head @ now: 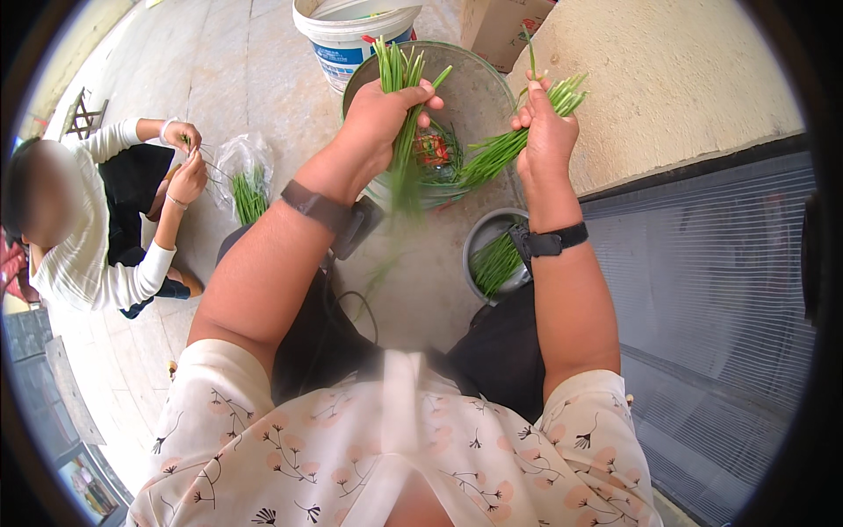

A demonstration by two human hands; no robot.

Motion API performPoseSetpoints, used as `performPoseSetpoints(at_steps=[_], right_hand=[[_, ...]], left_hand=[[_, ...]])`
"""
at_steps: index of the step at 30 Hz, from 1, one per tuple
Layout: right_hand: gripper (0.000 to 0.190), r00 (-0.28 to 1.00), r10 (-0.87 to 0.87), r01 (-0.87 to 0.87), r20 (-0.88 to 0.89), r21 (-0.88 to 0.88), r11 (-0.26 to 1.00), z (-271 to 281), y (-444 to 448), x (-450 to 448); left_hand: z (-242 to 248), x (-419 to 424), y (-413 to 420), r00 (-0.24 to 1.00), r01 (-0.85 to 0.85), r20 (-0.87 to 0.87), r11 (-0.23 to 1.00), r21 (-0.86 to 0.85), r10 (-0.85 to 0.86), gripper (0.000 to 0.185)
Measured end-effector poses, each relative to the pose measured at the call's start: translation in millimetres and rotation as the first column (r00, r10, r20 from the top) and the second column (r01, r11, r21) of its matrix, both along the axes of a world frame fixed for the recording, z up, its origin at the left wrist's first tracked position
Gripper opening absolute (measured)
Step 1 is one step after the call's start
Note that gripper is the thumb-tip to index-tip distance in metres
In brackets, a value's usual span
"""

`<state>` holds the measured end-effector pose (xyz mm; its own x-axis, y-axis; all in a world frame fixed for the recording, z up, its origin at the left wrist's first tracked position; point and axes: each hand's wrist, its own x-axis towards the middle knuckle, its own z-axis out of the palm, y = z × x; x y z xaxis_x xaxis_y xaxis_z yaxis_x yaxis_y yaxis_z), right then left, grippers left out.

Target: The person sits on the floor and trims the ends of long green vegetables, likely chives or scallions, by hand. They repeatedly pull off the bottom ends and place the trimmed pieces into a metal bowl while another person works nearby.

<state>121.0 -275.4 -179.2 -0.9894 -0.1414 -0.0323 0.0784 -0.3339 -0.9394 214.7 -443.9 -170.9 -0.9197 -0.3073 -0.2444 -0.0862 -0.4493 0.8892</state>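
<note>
My left hand grips a bunch of green chive-like stalks, pale cut ends up and leafy ends hanging, blurred, toward my lap. My right hand holds a second bunch, its pale ends pointing up and right. Thumb and fingers of that hand also pinch a single stalk that stands upright. Beneath both hands is a round, open tub with green scraps and a red-printed plastic wrapper inside. Below my right wrist, a grey metal bowl contains more stalks, partly covered by my wrist strap.
A white plastic bucket stands behind the tub, near a cardboard box. At left a seated person handles thin stalks beside a clear plastic bag of greens. A tan wall and ribbed panel border the right.
</note>
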Motion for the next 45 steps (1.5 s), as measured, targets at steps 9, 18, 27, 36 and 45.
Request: performPoseSetpoints(at_steps=[9,18,27,36,45], right_hand=[[0.015,0.985,0.159,-0.169,0.064,0.2,0.965,-0.4,-9.8,7.0],[0.019,0.952,0.299,-0.304,0.06,0.107,0.947,-3.0,-15.5,21.7],[0.017,0.969,0.247,-0.244,-0.004,0.136,0.96,1.2,-15.7,31.2],[0.017,0.968,0.248,-0.248,0.019,0.147,0.957,-5.4,-12.1,26.0],[0.018,0.968,0.245,-0.248,0.052,0.068,0.966,-1.5,-13.6,30.0]], left_hand=[[-0.2,-0.2,6.2,0.999,0.034,-0.015,0.999,0.032,-0.033,0.01],[-0.7,0.6,13.8,0.991,0.134,-0.033,0.99,0.04,-0.132,0.011],[0.2,1.7,16.1,0.987,0.154,-0.04,0.988,0.018,-0.153,0.011],[-1.1,2.4,15.4,0.974,0.227,-0.004,0.974,-0.008,-0.227,0.015],[-0.1,6.4,12.8,0.98,0.2,0.001,0.98,0.014,-0.2,0.014]])
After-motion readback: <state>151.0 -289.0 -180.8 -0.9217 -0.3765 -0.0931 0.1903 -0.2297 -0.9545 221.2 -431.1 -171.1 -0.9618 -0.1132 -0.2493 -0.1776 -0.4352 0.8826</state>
